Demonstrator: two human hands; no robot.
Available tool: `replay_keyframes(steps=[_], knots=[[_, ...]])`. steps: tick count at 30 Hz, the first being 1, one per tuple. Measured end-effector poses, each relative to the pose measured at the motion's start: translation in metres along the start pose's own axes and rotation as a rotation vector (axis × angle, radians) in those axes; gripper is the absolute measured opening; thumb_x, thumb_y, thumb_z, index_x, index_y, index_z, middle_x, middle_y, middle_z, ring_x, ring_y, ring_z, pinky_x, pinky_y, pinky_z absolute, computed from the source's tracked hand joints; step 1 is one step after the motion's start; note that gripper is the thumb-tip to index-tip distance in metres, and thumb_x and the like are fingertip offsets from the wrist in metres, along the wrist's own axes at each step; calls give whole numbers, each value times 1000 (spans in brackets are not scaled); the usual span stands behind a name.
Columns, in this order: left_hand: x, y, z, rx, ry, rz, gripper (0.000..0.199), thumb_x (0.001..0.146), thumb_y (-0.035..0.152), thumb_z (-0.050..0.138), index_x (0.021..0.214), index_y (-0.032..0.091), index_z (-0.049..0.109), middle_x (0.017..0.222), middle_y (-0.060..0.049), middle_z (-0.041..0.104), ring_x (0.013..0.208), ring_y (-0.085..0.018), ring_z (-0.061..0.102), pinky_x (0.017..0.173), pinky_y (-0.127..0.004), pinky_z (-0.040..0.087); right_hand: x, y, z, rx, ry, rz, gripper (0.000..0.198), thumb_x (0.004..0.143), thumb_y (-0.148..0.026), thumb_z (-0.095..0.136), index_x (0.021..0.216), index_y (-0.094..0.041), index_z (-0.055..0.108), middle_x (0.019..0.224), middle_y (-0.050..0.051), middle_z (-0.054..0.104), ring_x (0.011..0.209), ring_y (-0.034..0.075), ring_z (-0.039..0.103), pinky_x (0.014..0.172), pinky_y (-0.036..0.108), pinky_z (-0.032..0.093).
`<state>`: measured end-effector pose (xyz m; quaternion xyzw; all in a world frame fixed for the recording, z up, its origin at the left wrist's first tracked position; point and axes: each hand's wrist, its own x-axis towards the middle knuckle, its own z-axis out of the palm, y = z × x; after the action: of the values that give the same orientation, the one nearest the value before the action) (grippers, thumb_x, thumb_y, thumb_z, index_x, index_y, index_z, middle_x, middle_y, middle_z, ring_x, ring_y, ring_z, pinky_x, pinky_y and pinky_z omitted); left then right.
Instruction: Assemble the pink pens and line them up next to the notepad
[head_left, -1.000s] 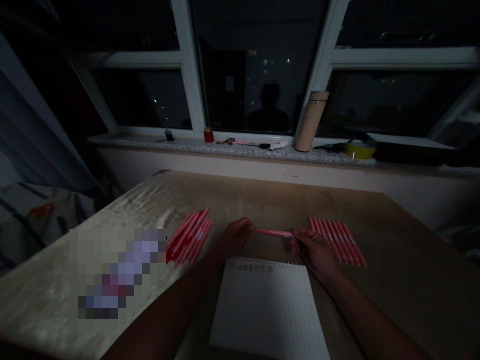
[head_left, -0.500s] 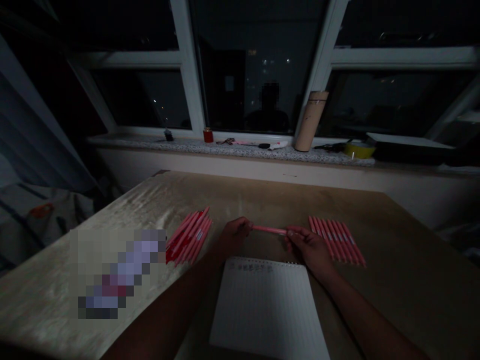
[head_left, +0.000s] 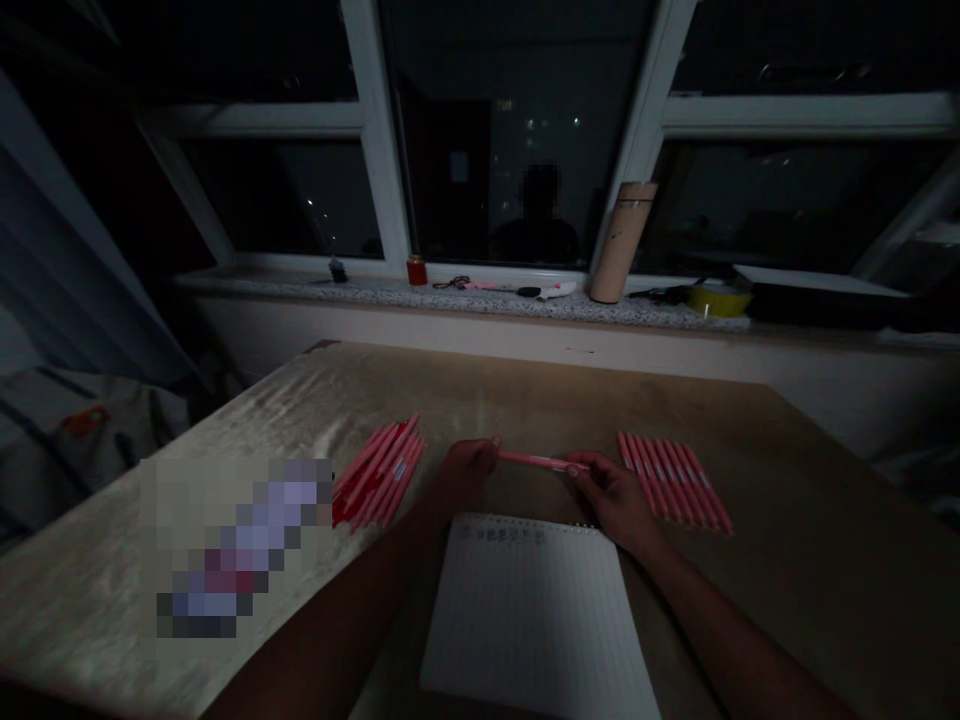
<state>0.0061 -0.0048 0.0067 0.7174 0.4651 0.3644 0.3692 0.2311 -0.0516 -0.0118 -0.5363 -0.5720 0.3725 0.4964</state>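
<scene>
A slim pink pen (head_left: 536, 460) is held level between my two hands, above the far edge of the notepad. My left hand (head_left: 471, 468) is closed on its left end, thumb raised along the tip. Closed round the right end are the fingers of my right hand (head_left: 619, 495). To the right, several pink pens (head_left: 671, 480) with pale labels lie side by side in a neat row. On the left, a looser bunch of similar pens (head_left: 386, 470) rests on something red. The spiral notepad (head_left: 536, 620) lies between my forearms, handwriting at its top.
The table (head_left: 540, 395) reaches to the wall below a window. On the sill stand a tan flask (head_left: 624, 245), a small red jar (head_left: 416, 270) and a roll of yellow tape (head_left: 718, 300). A blurred-out item (head_left: 247, 550) lies at the table's left.
My right hand has shifted slightly along the pen and its fingers have changed their hold. My left thumb is raised a little more. The pen rows and notepad have stayed put.
</scene>
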Motion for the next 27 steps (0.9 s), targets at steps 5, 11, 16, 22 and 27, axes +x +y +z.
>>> replay_keyframes(steps=[5, 11, 16, 22, 27], knots=[[-1, 1, -1, -87, -17, -11, 42, 86, 49, 31, 62, 16, 45, 51, 4, 39, 49, -10, 37, 49, -22, 29, -1, -5, 0, 50, 14, 14, 37, 72, -49, 61, 90, -17, 64, 72, 3, 62, 64, 16, 53, 57, 26, 39], [-1, 0, -3, -95, -41, 22, 35, 83, 45, 40, 65, 16, 46, 52, 4, 39, 50, -9, 36, 49, -21, 28, -2, -5, 0, 101, 38, 58, 39, 68, -51, 64, 89, -18, 64, 61, 0, 58, 55, 15, 49, 49, 24, 33], [-1, 1, -2, 0, -13, 20, 44, 85, 47, 34, 56, 16, 45, 49, 4, 37, 49, -10, 37, 51, -22, 28, -2, -6, 1, 101, 27, 41, 37, 69, -49, 64, 89, -17, 65, 65, 1, 61, 57, 15, 51, 51, 24, 35], [0, -6, -1, -79, -25, -33, 48, 87, 49, 29, 60, 15, 50, 49, 3, 43, 47, -10, 41, 49, -22, 31, -1, -6, 0, 120, 42, 53, 39, 67, -50, 65, 88, -17, 65, 72, 2, 64, 66, 17, 55, 57, 26, 39], [0, -6, -2, -169, -77, -13, 31, 84, 40, 38, 68, 16, 49, 56, 3, 50, 46, -8, 40, 46, -20, 31, -1, -4, 0, 110, 50, 61, 41, 66, -51, 65, 89, -17, 65, 67, 2, 62, 61, 16, 53, 53, 25, 37]])
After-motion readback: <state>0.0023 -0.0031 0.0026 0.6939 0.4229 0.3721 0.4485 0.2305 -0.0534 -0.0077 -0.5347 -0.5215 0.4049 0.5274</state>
